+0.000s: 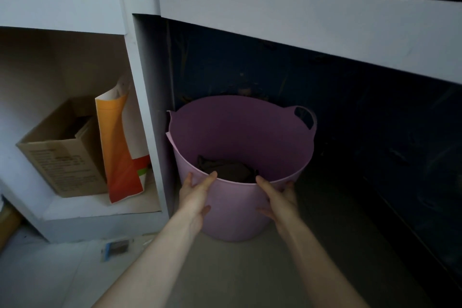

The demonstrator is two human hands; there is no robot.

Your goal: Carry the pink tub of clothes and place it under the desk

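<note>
The pink tub (240, 132) stands on the floor in the dark opening beneath the white desk (312, 20), its left side close to the desk's side panel. Dark clothes (226, 169) lie at its bottom. A loop handle sticks up at the tub's far right. My left hand (196, 195) rests on the near rim, thumb over the edge and fingers on the outer wall. On the near right of the rim, my right hand (277, 199) holds it the same way.
Left of the desk panel (152, 117) is an open shelf with a cardboard box (62, 150) and an orange and white paper bag (120, 147). A small packet (116, 247) lies on the pale floor. The space under the desk to the right is dark.
</note>
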